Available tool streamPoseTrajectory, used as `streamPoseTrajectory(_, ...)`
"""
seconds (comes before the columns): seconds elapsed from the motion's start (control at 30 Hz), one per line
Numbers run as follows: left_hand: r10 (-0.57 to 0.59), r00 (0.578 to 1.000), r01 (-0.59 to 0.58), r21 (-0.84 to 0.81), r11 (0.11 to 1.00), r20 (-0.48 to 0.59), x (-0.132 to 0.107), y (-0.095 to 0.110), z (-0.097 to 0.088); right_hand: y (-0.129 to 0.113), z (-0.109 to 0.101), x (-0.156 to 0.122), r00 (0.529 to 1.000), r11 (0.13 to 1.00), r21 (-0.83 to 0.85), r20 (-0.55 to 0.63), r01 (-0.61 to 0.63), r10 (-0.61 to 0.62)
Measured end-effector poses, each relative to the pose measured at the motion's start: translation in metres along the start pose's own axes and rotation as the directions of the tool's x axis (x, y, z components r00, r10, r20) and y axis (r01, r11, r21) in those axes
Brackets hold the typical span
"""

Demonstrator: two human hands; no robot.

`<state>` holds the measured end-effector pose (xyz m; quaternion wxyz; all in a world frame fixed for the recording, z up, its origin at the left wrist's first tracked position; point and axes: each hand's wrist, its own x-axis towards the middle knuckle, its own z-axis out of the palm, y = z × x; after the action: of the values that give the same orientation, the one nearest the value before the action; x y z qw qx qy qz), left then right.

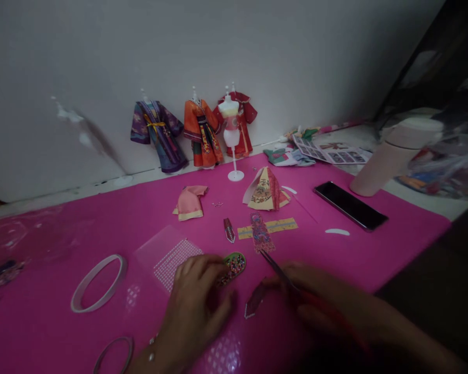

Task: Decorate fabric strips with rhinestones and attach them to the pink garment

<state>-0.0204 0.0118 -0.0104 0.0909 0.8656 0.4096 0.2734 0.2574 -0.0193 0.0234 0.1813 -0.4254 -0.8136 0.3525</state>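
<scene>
My left hand (197,298) is palm-down with bent fingers and the thumb held apart. Its index fingertip reaches the edge of a small green dish (239,257) of multicoloured beads. A sheet of small white stick-on gems (175,259) lies beyond its knuckles. My right hand (302,291) grips tweezers (275,266), tips pointing at a patterned fabric panel (261,234) across a yellow strip (286,225). Close to its fingers lies a dark red pointed piece (253,304) with a white-dotted edge. A similar small piece (229,230) sits farther back.
Doll robes (156,132) and a bare white mannequin (232,136) stand along the wall. A pink doll top (190,202) and patterned doll skirt (265,189) lie mid-table. Phone (351,205) and bottle (390,161) are right; tape rolls (78,296) left.
</scene>
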Motion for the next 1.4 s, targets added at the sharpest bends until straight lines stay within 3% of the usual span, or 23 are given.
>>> streamPoseTrajectory(0.17,-0.081,0.994,0.077,0.057,0.995,0.068,-0.002,-0.001,0.003,-0.001,-0.001,0.001,0.998,0.987,0.153,0.036,-0.052,0.047)
streamPoseTrajectory(0.53,-0.105,0.993,0.106,-0.009,0.994,0.061,0.0,-0.002,0.006,0.004,-0.001,0.001,1.0,0.987,0.159,-0.003,-0.007,0.007)
streamPoseTrajectory(0.87,0.0,1.0,0.0,0.026,1.0,0.024,-0.002,-0.001,0.002,0.001,-0.002,0.005,1.0,0.975,0.22,-0.01,0.018,-0.016)
streamPoseTrajectory(1.0,-0.089,0.994,0.083,0.088,0.993,0.068,-0.002,0.001,0.002,0.001,-0.007,0.007,0.989,0.931,0.347,-0.129,0.118,-0.078)
streamPoseTrajectory(1.1,-0.133,0.986,0.124,0.095,0.988,0.096,-0.001,0.002,0.003,0.007,-0.006,0.002,0.966,0.929,0.346,-0.256,0.129,-0.039)
streamPoseTrajectory(1.17,-0.131,0.987,0.125,0.072,0.99,0.096,-0.001,0.002,0.003,0.011,-0.004,-0.003,0.956,0.934,0.35,-0.292,0.074,0.034)
streamPoseTrajectory(1.23,-0.119,0.989,0.115,0.053,0.992,0.088,-0.001,0.002,0.003,0.013,0.0,-0.007,0.959,0.907,0.421,-0.256,-0.005,0.124)
streamPoseTrajectory(1.3,-0.11,0.991,0.108,0.041,0.993,0.074,-0.001,0.002,0.003,0.014,0.005,-0.009,0.967,0.836,0.541,-0.149,-0.095,0.206)
streamPoseTrajectory(1.4,-0.111,0.993,0.11,0.027,0.994,0.032,-0.001,0.001,0.005,0.014,0.009,-0.008,0.976,0.733,0.663,-0.021,-0.15,0.218)
